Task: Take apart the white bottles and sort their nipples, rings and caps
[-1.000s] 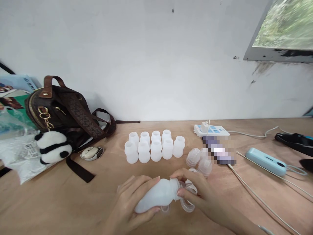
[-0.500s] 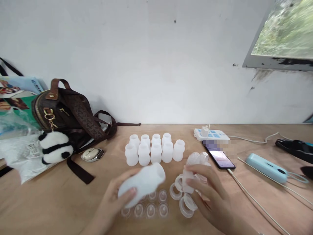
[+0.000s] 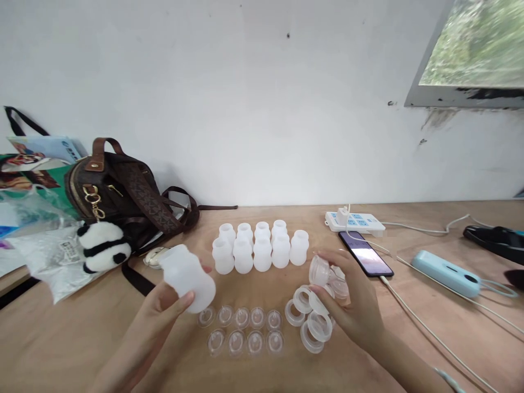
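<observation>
With our left hand (image 3: 158,311) we hold a white bottle (image 3: 188,281), raised off the table (image 3: 229,376), thumb on its near side and fingers behind. Its long axis slants: one end tips up and to the left of the fingertips, the other drops to the right, past the thumb; which end is the mouth we cannot tell for sure. With our right hand (image 3: 362,303), well apart to the right, we have a clear cap (image 3: 318,271) between thumb and fingertips, held on its side. So the bottle lies wholly at the left fingers, far from the right ones. Loose rings (image 3: 311,338) sit just under the right thumb, clear domes (image 3: 236,343) between our hands, and nine upright bottles (image 3: 262,254) beyond the fingertips.
</observation>
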Demonstrator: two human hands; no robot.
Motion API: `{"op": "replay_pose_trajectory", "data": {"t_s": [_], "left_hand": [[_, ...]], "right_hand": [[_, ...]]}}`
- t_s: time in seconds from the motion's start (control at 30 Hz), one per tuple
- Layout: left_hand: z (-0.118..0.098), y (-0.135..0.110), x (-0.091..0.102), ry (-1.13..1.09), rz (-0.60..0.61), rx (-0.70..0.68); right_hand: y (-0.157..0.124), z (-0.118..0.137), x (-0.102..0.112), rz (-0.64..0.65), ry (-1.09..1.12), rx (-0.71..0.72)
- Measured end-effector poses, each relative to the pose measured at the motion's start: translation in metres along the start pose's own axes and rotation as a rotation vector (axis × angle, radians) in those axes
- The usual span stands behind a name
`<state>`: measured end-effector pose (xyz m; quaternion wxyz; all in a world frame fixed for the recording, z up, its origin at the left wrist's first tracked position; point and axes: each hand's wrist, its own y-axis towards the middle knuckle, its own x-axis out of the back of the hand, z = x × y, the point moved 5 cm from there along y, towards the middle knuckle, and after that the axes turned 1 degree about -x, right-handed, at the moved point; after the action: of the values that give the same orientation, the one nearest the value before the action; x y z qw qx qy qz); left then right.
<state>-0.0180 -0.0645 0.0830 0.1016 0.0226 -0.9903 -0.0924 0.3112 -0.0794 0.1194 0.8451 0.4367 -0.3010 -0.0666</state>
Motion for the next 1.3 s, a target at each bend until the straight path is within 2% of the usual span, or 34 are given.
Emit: {"op": "replay_pose_trajectory", "data": {"t_s": [0.07,0.13,0.2,0.23,0.33,0.5,0.57,0.67,0.77,0.87,1.07,1.3], "left_hand": [[-0.019,0.006,-0.018,0.14,0.022,-0.085],[-0.042,0.007,-0.042,0.307,0.034,-0.269],[-0.058,0.005,-0.071,0.462,0.132,-0.468],[-0.062,0.003,-0.083,0.521,0.174,-0.548],[-0.065,0.0,-0.106,0.61,0.229,-0.67],[-0.055,0.008,-0.118,0.659,0.271,-0.678],[-0.05,0.011,-0.12,0.673,0.283,-0.684],[-0.046,0.013,-0.115,0.71,0.248,-0.705],[-0.042,0.013,-0.099,0.736,0.161,-0.695],[-0.036,0.013,-0.078,0.746,0.062,-0.667],[-0.028,0.013,-0.049,0.758,-0.077,-0.613],[-0.032,0.012,-0.04,0.806,-0.1,-0.649]], "right_hand": [[0.0,-0.001,-0.005,0.139,0.101,-0.081],[-0.005,0.004,-0.015,0.362,0.23,-0.119],[-0.01,0.011,-0.022,0.533,0.335,-0.13],[-0.012,0.014,-0.023,0.571,0.37,-0.139],[-0.012,0.015,-0.021,0.522,0.386,-0.153],[-0.008,0.014,-0.02,0.492,0.183,-0.067],[-0.003,0.014,-0.019,0.485,0.132,-0.055],[0.01,0.009,-0.01,0.451,0.016,-0.138],[0.026,-0.003,0.004,0.432,-0.171,-0.237],[0.039,-0.018,0.008,0.451,-0.352,-0.275],[0.045,-0.042,-0.021,0.594,-0.654,-0.252],[0.056,-0.038,-0.042,0.624,-0.872,-0.135]]}}
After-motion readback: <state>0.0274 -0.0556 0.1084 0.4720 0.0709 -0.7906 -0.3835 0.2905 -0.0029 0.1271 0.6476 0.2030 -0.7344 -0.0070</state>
